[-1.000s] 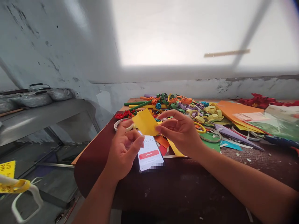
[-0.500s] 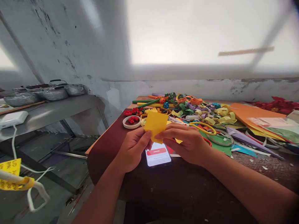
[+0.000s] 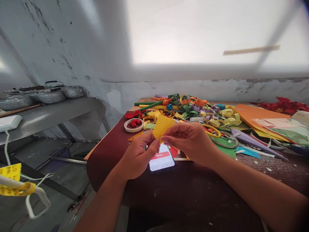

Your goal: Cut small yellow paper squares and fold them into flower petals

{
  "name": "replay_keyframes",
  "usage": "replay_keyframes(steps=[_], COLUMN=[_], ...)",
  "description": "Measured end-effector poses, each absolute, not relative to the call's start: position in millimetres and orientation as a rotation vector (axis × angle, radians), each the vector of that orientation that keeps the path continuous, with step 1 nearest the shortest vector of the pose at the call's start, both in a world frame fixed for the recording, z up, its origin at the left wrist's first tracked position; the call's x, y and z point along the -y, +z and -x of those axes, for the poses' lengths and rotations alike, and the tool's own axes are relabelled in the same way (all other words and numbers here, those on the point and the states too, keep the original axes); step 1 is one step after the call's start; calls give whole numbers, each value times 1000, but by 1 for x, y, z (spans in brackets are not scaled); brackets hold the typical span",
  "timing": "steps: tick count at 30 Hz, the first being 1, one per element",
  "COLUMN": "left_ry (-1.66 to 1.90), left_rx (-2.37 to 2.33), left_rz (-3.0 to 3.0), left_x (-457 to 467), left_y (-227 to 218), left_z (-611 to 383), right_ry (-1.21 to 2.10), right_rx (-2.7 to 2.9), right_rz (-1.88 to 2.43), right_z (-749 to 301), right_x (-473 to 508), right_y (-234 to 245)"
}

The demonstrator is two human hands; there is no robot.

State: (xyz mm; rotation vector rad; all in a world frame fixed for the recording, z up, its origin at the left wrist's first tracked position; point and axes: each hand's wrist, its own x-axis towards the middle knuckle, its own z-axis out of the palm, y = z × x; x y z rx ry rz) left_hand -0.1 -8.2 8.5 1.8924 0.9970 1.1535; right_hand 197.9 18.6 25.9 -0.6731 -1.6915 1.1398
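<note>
Both of my hands pinch a small yellow paper piece [image 3: 162, 126] above the near edge of a dark brown table [image 3: 113, 145]. My left hand [image 3: 138, 154] grips its lower left corner with thumb and fingers closed. My right hand [image 3: 190, 138] grips its lower right side, fingers curled over it. Under the hands lies a phone [image 3: 161, 159] with a lit white screen and a red bar.
A round tape roll [image 3: 133, 125] holding red paper bits sits left of the paper. Behind lie curled paper strips [image 3: 193, 109], yellow-handled scissors [image 3: 212, 130], orange sheets [image 3: 253, 114] and green sheets. A metal shelf with foil-wrapped pots [image 3: 48, 95] stands at the left.
The two hands have drawn together on the yellow paper, which now looks narrower and more upright. The view has swung a little, bringing the tape roll into sight.
</note>
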Motion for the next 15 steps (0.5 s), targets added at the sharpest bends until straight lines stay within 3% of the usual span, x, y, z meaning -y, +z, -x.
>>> replay_keyframes(steps=[15], left_ry=[1158], left_rx=[-964], left_rz=[-1851], left_x=[8], left_y=[11], left_z=[-1], right_ry=[1237], right_rx=[1512], right_rz=[708], right_z=[-196], right_x=[-19], right_y=[29])
